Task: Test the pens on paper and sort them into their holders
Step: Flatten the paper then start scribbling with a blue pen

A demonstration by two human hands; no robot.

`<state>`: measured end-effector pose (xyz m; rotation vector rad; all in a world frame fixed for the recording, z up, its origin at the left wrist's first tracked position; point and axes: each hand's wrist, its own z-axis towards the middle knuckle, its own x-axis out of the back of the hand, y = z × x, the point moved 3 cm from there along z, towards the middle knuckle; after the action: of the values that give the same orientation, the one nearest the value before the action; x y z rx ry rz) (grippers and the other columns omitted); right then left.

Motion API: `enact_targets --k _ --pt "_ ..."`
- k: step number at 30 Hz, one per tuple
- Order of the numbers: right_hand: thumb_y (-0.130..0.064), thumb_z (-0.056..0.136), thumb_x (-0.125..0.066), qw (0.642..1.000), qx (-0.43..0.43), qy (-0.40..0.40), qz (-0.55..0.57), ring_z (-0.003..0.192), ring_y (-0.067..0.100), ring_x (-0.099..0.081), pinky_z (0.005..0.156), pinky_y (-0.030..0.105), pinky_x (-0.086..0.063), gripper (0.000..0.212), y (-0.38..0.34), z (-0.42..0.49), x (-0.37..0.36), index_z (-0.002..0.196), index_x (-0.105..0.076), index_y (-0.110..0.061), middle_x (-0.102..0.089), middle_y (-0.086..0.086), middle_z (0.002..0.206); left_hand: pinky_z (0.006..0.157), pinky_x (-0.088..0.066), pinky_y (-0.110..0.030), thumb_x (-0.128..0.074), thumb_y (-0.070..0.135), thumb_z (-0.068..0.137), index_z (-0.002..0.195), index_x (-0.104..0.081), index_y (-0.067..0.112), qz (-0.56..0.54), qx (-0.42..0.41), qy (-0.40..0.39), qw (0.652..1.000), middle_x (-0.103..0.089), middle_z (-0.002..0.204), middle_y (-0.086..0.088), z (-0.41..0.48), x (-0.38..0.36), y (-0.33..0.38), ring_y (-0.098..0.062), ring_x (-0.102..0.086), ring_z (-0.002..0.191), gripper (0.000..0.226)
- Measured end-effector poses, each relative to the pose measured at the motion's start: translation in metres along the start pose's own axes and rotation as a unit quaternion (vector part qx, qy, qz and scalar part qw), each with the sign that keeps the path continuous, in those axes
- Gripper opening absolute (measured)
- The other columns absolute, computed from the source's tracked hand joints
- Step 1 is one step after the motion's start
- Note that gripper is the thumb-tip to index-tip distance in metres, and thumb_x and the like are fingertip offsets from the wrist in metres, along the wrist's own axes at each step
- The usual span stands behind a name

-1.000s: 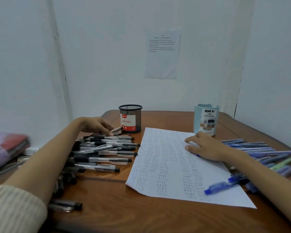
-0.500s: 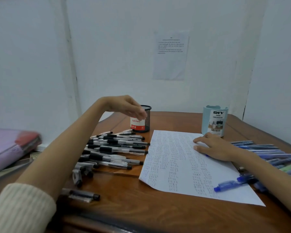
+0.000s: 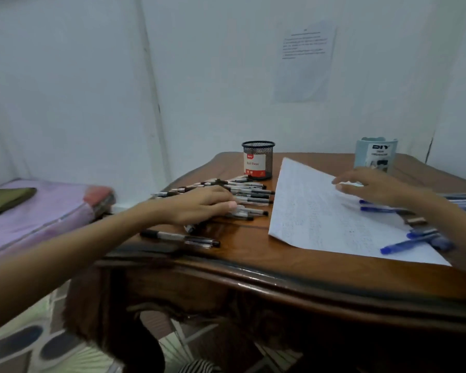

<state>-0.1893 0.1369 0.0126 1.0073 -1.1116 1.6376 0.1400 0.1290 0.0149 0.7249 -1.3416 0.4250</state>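
Note:
A pile of black capped pens point(image 3: 249, 193) lies on the left part of the wooden table point(image 3: 253, 265). My left hand point(image 3: 199, 204) rests on the near side of that pile, its fingers lowered onto the pens and none lifted. A black mesh holder point(image 3: 258, 160) stands behind the pile. A sheet of paper point(image 3: 320, 211) covered in test marks lies in the middle, and my right hand point(image 3: 374, 187) rests on its far right part with fingers stretched out. Blue pens point(image 3: 404, 242) lie on and beside the paper's right edge. The pale blue holder point(image 3: 375, 156) stands at the back right.
One black pen point(image 3: 178, 238) lies apart near the table's front left edge. A pink mattress point(image 3: 38, 211) with a dark green item point(image 3: 6, 197) sits left of the table. A printed sheet point(image 3: 304, 60) hangs on the white wall.
My left hand rose from the pile to above the mesh holder, then came back down onto the black pens. The right hand stayed on the paper. The view swung left and down.

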Motion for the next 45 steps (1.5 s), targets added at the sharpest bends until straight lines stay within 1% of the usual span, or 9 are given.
enact_targets --k 5,9,18,22,27,30,36,41,45 --pt "-0.056 0.085 -0.037 0.995 -0.052 -0.056 -0.06 0.122 0.024 -0.043 0.104 0.039 -0.034 0.055 -0.006 -0.023 0.004 0.128 -0.053 -0.025 -0.049 0.008 0.135 0.117 -0.012 -0.041 -0.002 0.086 0.068 0.143 -0.03 0.035 0.074 0.019 0.091 0.993 -0.022 0.153 0.004 -0.026 -0.031 -0.002 -0.013 -0.016 0.141 0.095" --pt "-0.047 0.094 -0.04 0.992 -0.085 -0.031 -0.092 0.138 0.027 -0.027 0.113 0.04 -0.023 0.052 0.0 -0.05 0.004 0.141 -0.039 -0.023 -0.032 0.008 0.15 0.117 -0.004 -0.044 0.005 0.089 0.061 0.146 -0.024 0.032 0.08 0.033 0.114 0.99 -0.01 0.156 0.003 -0.012 -0.03 -0.014 -0.014 -0.002 0.144 0.106" --pt "-0.045 0.098 -0.036 0.989 -0.104 -0.068 -0.079 0.134 0.021 -0.034 0.113 0.037 -0.025 0.049 -0.002 -0.059 -0.012 0.141 -0.038 -0.023 -0.036 0.006 0.147 0.113 -0.023 -0.038 -0.012 0.061 0.087 0.139 -0.04 0.021 0.037 -0.089 0.256 0.962 -0.032 0.147 0.0 0.035 -0.009 0.033 -0.015 -0.028 0.135 0.071" --pt "-0.046 0.098 -0.033 0.991 -0.099 -0.04 -0.084 0.13 0.024 -0.039 0.109 0.043 -0.03 0.047 -0.013 -0.057 -0.012 0.139 -0.042 -0.024 -0.041 0.009 0.143 0.111 -0.022 -0.033 -0.029 0.043 0.1 0.14 -0.039 0.019 0.044 -0.153 0.169 0.973 -0.029 0.15 0.0 0.08 -0.016 0.085 -0.014 -0.025 0.137 0.048" --pt "-0.065 0.089 -0.022 0.996 -0.059 -0.044 -0.049 0.131 0.02 -0.038 0.11 0.044 -0.027 0.065 -0.033 -0.074 -0.014 0.139 -0.043 -0.03 -0.042 0.003 0.145 0.115 -0.007 -0.037 -0.027 0.04 0.101 0.147 -0.026 0.017 0.144 -0.082 0.026 0.986 -0.011 0.157 -0.003 0.126 -0.051 0.096 -0.019 -0.004 0.145 0.051" --pt "-0.07 0.085 -0.02 0.998 -0.04 -0.044 -0.036 0.138 0.014 -0.028 0.114 0.048 -0.016 0.07 -0.032 -0.092 -0.015 0.141 -0.039 -0.032 -0.036 -0.003 0.15 0.115 -0.007 -0.032 -0.022 0.039 0.102 0.148 -0.022 0.016 0.09 -0.056 -0.023 0.994 -0.013 0.157 -0.004 0.13 -0.063 0.085 -0.019 -0.009 0.144 0.052" --pt "-0.046 0.099 -0.027 0.995 -0.088 -0.04 0.0 0.135 0.012 -0.03 0.11 0.031 -0.02 0.048 -0.001 -0.1 0.001 0.141 -0.039 -0.025 -0.039 -0.004 0.143 0.113 -0.015 -0.031 -0.02 0.043 0.1 0.148 -0.023 0.019 0.077 -0.06 -0.045 0.994 -0.023 0.154 -0.001 0.13 -0.06 0.073 -0.017 -0.023 0.14 0.053" --pt "-0.035 0.1 -0.037 0.996 -0.077 0.026 -0.021 0.116 0.016 -0.046 0.09 0.023 -0.033 0.037 0.009 -0.095 0.009 0.129 -0.052 -0.019 -0.051 0.004 0.126 0.11 -0.024 -0.031 -0.024 0.04 0.101 0.143 -0.035 0.02 0.12 -0.078 -0.014 0.99 -0.037 0.148 -0.002 0.119 -0.051 0.077 -0.018 -0.034 0.134 0.048" --pt "-0.034 0.097 -0.044 0.992 -0.073 0.074 -0.071 0.108 0.02 -0.051 0.082 0.027 -0.038 0.034 -0.007 -0.085 0.009 0.12 -0.063 -0.015 -0.056 0.007 0.117 0.1 -0.034 -0.029 -0.03 0.03 0.102 0.135 -0.047 0.02 0.162 -0.081 -0.012 0.983 -0.05 0.136 -0.005 0.115 -0.04 0.082 -0.019 -0.047 0.12 0.039"
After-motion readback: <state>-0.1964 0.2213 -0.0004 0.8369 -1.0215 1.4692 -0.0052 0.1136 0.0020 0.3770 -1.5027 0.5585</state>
